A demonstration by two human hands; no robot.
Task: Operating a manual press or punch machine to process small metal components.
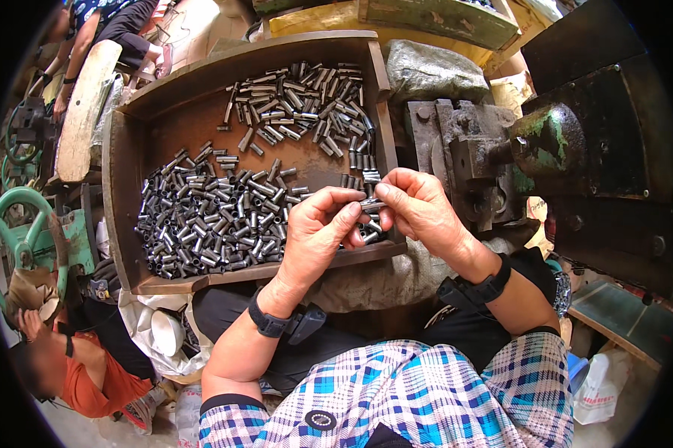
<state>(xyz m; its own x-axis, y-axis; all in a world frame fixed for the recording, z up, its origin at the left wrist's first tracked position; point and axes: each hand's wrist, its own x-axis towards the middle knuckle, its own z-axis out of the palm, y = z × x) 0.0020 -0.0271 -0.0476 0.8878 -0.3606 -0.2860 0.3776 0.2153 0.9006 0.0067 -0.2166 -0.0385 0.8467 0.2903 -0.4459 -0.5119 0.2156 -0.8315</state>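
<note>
Over the right front corner of a wooden tray point(144, 118), my two hands meet at a small metal tube point(372, 204). My left hand point(318, 231) pinches its left end between thumb and fingers. At the other end, the thumb and fingers of my right hand point(426, 216) are closed on it. Short dark metal tubes point(217, 216) lie heaped in the tray's left front part. A second heap of longer, slimmer metal pieces point(299, 101) fills the back right. Beside my fingers, several tubes point(360, 162) stand lined up along the tray's right wall.
A greasy machine with a round green-flecked spindle point(549, 142) stands close on the right. Behind the tray lies a grey sack point(433, 71). A green handwheel point(24, 239) and a person in an orange shirt point(101, 377) are at left. A white bag with a bowl point(167, 333) sits near my left knee.
</note>
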